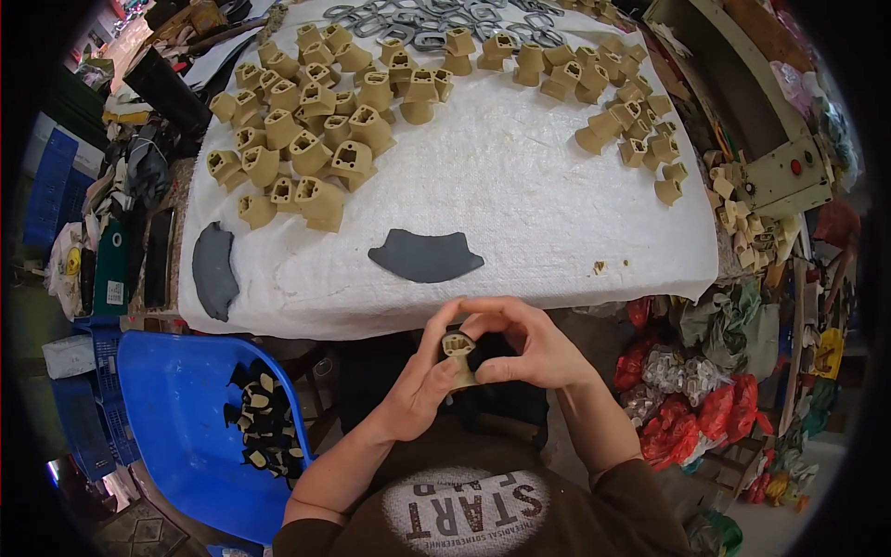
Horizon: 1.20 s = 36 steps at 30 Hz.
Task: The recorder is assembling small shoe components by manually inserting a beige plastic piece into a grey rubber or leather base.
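In front of my chest, between both hands, is a tan shoe heel (458, 347) with its hollow top facing up. A thin dark edge shows along its far rim, like a grey cover piece set against it. My left hand (416, 388) grips the heel from the left, thumb on its near face. The fingers of my right hand (531, 345) curl round the far side, and its thumb presses the right side. A flat dark grey curved cover piece (427, 257) lies on the white cloth just beyond my hands. Another such piece (215, 271) rests near the cloth's left edge.
Many bare tan heels (311, 153) stand at the table's far left, more (640, 121) at the right. Grey ring-like parts (445, 20) lie at the far edge. Below left, a blue basin (176, 427) holds dark-covered heels (264, 413). Plastic bags (691, 418) are piled at right.
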Motion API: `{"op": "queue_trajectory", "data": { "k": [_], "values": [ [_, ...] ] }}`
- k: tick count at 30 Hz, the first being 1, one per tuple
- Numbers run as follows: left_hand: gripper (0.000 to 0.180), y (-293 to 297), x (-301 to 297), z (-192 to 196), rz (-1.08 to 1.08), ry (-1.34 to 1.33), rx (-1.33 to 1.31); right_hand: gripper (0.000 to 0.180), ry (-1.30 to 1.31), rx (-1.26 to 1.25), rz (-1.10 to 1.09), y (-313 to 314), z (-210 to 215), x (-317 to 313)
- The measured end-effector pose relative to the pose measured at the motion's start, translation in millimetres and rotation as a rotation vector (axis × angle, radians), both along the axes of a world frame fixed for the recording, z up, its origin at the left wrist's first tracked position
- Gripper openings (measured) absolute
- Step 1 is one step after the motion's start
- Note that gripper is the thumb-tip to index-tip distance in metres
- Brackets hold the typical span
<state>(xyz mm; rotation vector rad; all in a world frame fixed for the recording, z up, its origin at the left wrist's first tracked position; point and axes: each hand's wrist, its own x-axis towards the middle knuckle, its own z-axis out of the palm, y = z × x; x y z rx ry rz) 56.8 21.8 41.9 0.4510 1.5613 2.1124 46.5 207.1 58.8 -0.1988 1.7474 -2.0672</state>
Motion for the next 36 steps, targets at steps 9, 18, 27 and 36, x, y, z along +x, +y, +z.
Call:
{"op": "queue_trajectory", "data": {
  "k": [9,18,27,36],
  "values": [
    [0.063,5.8,1.0,5.3,0.071,-0.166,-0.196,0.057,0.223,0.199,-0.057,-4.2,-6.6,-0.8],
    [0.053,9.4,2.4,-1.6,0.215,-0.61,0.206,0.028,0.724,0.273,-0.131,-3.8,-12.4,9.5],
    [0.05,8.3,2.0,7.2,-0.035,-0.701,0.377,0.007,0.665,0.224,-0.263,-23.9,-8.7,17.3],
    [0.045,6.4,8.5,3.1,0.202,-0.671,0.133,0.02,0.831,0.275,-0.454,-36.1,-4.1,20.4]
  ]
}}
